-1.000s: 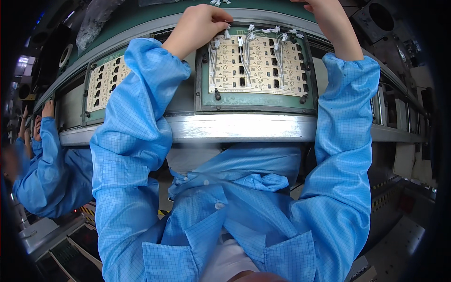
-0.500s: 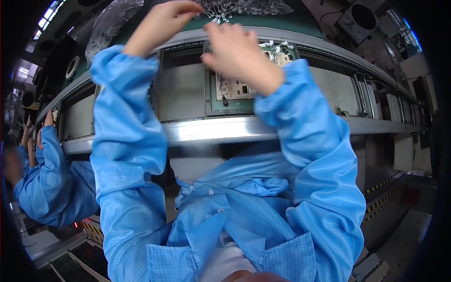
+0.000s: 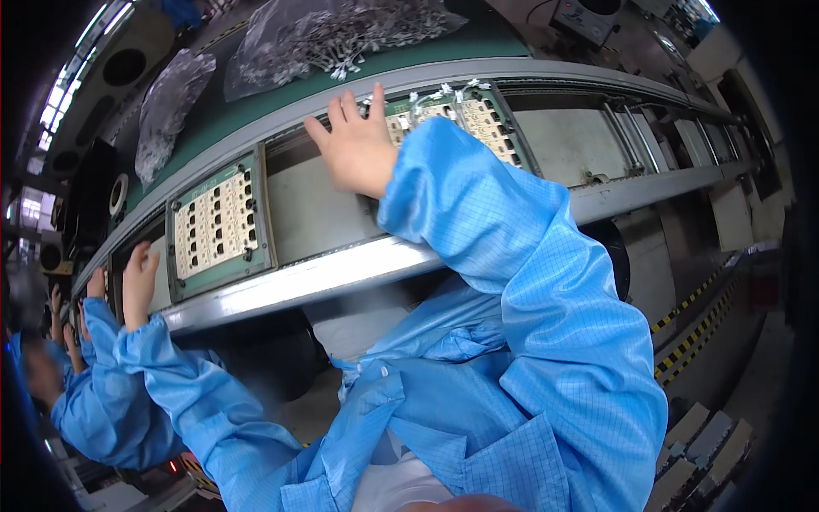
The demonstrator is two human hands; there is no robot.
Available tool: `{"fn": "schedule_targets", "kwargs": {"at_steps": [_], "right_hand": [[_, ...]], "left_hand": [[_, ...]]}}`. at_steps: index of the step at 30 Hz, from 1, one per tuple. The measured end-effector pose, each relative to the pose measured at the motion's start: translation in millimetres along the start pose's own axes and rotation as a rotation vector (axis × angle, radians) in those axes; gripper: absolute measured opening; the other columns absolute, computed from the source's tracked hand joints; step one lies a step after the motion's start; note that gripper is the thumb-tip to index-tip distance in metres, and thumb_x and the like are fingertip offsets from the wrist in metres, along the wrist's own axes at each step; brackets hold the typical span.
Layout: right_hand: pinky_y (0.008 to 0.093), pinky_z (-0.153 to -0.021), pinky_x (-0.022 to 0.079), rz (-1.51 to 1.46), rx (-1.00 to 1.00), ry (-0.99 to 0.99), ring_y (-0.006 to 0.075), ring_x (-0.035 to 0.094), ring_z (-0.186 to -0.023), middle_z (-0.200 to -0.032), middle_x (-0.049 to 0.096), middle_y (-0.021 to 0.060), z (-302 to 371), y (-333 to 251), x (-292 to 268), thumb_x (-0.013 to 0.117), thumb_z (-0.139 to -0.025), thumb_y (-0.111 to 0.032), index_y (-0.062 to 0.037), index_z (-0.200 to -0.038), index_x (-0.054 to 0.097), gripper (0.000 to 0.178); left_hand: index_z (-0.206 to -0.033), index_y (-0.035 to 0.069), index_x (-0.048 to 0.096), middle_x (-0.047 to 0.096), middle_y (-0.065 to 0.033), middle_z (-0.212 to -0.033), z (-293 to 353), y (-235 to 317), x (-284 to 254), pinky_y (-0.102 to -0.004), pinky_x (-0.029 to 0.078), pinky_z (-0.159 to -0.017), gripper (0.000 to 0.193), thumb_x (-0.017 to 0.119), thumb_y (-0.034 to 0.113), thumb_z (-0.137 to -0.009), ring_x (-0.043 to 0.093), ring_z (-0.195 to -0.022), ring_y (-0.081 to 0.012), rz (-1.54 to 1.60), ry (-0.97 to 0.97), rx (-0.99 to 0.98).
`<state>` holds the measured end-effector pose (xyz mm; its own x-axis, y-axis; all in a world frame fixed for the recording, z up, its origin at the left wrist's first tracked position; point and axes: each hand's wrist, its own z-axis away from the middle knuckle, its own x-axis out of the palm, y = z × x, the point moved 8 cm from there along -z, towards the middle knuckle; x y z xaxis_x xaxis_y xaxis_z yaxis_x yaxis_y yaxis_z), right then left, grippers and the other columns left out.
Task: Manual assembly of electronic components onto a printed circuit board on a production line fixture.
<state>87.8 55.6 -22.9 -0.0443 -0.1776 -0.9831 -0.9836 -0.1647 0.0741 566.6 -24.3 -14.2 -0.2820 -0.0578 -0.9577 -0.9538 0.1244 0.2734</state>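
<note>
My right hand [image 3: 358,152] is open with fingers spread, over the conveyor beside the left edge of a pallet. On that pallet lies a beige circuit board [image 3: 488,128] with white wire connectors [image 3: 444,90] along its far side; my forearm and sleeve hide part of it. My left hand [image 3: 140,286] is raised at the left end of another pallet, empty, its fingers apart. That pallet carries a beige circuit board [image 3: 215,224] with rows of black parts and no white wires showing on it.
Beyond the conveyor rail [image 3: 341,260], a clear plastic bag [image 3: 281,43] of white connector wires lies on the green bench [image 3: 478,41]. A second plastic bag [image 3: 171,111] and a tape roll [image 3: 118,194] are to its left. A co-worker's blue sleeve [image 3: 102,341] is close at left.
My left hand has come down from the wire pile to the left pallet. My right hand has moved left off the wired board. The view has swung left, showing the other board.
</note>
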Motion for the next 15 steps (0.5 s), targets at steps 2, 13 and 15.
{"fn": "schedule_targets", "kwargs": {"at_steps": [2, 13, 15], "right_hand": [[0.0787, -0.115, 0.012, -0.011, 0.1, -0.005, 0.0479, 0.029, -0.151, -0.157, 0.039, 0.0283, 19, 39, 2, 0.08, -0.079, -0.026, -0.0135, -0.159, 0.035, 0.093], [0.0808, -0.11, 0.022, 0.404, 1.015, 0.099, 0.0428, 0.033, -0.146, -0.15, 0.044, 0.0224, 243, 405, -29, 0.09, -0.073, -0.032, -0.0171, -0.158, 0.032, 0.104], [0.0804, -0.109, 0.023, 0.559, 1.131, 0.131, 0.0426, 0.036, -0.143, -0.144, 0.048, 0.0224, 274, 468, -33, 0.09, -0.072, -0.033, -0.0189, -0.157, 0.034, 0.103]], "left_hand": [[-0.14, 0.006, 0.058, 0.071, -0.024, -0.118, 6, 1, 11, -0.0398, 0.052, -0.093, 0.053, 0.061, 0.042, -0.101, 0.069, -0.112, -0.0369, -0.011, 0.045, -0.077], [-0.144, 0.002, 0.052, 0.059, -0.0236, -0.142, 20, -3, 36, -0.04, 0.046, -0.103, 0.063, 0.051, 0.051, -0.106, 0.058, -0.127, -0.0422, 0.001, 0.081, -0.157], [-0.147, 0.004, 0.051, 0.062, -0.0269, -0.135, 12, -37, 39, -0.042, 0.047, -0.099, 0.07, 0.052, 0.058, -0.103, 0.061, -0.123, -0.041, 0.046, 0.158, -0.126]]}}
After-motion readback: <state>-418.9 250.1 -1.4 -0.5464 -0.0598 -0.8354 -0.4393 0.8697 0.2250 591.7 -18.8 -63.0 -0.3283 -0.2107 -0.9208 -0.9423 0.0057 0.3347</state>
